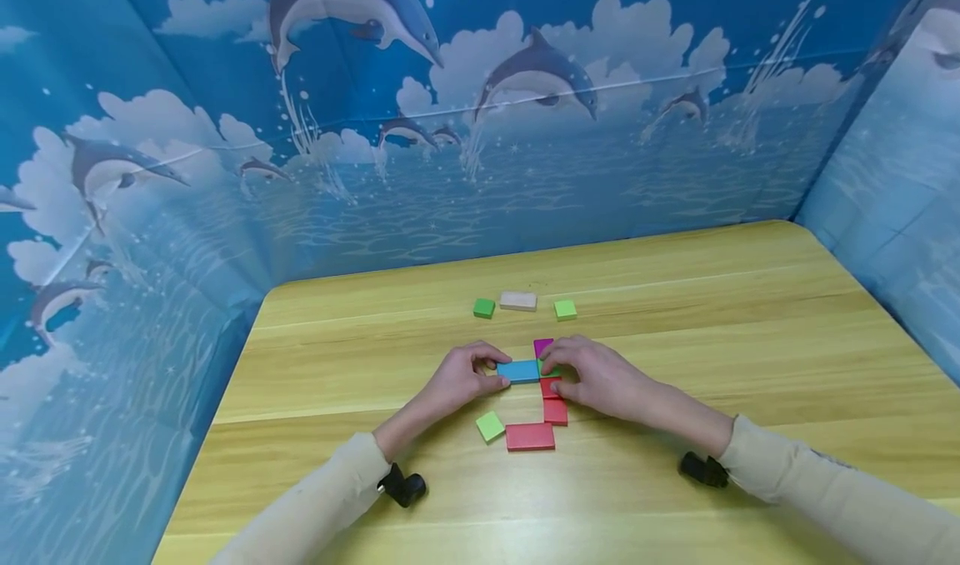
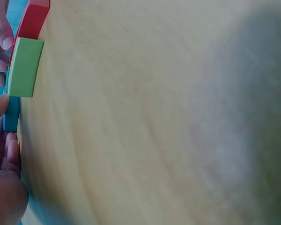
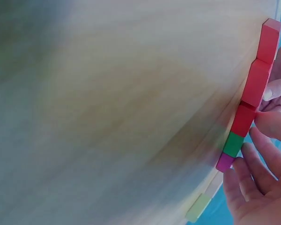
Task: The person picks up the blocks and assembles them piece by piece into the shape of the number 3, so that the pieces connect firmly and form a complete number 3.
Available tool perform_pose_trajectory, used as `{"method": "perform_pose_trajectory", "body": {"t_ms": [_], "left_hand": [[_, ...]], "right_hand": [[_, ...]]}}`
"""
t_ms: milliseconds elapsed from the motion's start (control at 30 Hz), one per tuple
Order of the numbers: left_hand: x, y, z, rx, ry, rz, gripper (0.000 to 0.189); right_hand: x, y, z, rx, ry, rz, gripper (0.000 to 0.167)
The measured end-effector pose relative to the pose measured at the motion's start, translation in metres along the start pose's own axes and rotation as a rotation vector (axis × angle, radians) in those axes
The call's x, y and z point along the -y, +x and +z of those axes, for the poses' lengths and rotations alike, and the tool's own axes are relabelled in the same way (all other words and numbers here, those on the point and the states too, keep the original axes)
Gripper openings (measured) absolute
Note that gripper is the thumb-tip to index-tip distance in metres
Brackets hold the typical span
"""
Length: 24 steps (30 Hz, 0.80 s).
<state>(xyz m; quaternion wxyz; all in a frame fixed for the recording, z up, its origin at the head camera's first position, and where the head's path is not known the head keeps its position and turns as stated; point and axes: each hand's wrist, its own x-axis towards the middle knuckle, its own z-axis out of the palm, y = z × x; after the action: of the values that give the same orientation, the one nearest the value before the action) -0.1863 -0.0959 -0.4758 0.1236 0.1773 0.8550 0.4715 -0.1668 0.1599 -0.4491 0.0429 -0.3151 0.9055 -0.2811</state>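
Observation:
A blue rectangular block (image 1: 518,372) lies flat on the table. My left hand (image 1: 467,373) pinches its left end between thumb and fingers. Against its right end runs a column of blocks: a purple block (image 1: 543,346) at the top, a green block (image 1: 553,367) partly hidden by fingers, then a red block (image 1: 551,388) and another red block (image 1: 555,412). My right hand (image 1: 600,377) reaches over this column from the right. In the right wrist view its thumb touches a red block (image 3: 243,119), and its fairly straight fingers lie along the green and purple blocks.
Below the column lie a wide red block (image 1: 530,437) and a tilted light green block (image 1: 491,427). Farther back stand a green block (image 1: 483,308), a pale grey-pink block (image 1: 518,301) and a light green block (image 1: 566,310). A dolphin-printed curtain (image 1: 480,207) surrounds the wooden table (image 1: 712,298).

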Motion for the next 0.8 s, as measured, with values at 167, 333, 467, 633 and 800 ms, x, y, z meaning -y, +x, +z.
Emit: {"method": "perform_pose_trajectory", "body": {"t_ms": [167, 333, 467, 633, 800], "left_hand": [[0.0, -0.001, 0.0, -0.009, -0.016, 0.001, 0.024], [0.001, -0.003, 0.002, -0.01, -0.02, 0.012, 0.024], [0.001, -0.004, 0.003, -0.019, -0.021, 0.015, 0.023], [0.002, -0.004, 0.004, -0.023, -0.017, 0.011, 0.023], [0.0, -0.004, 0.004, -0.028, -0.02, 0.011, 0.023]], "right_hand": [[0.0, 0.003, -0.002, -0.003, -0.004, -0.022, 0.019], [-0.003, 0.003, -0.008, -0.016, 0.033, -0.025, 0.02], [-0.009, 0.005, -0.016, -0.027, 0.049, -0.002, 0.022], [-0.02, 0.007, -0.026, -0.017, 0.046, 0.039, 0.029], [-0.033, 0.01, -0.036, -0.003, 0.065, -0.023, 0.034]]}}
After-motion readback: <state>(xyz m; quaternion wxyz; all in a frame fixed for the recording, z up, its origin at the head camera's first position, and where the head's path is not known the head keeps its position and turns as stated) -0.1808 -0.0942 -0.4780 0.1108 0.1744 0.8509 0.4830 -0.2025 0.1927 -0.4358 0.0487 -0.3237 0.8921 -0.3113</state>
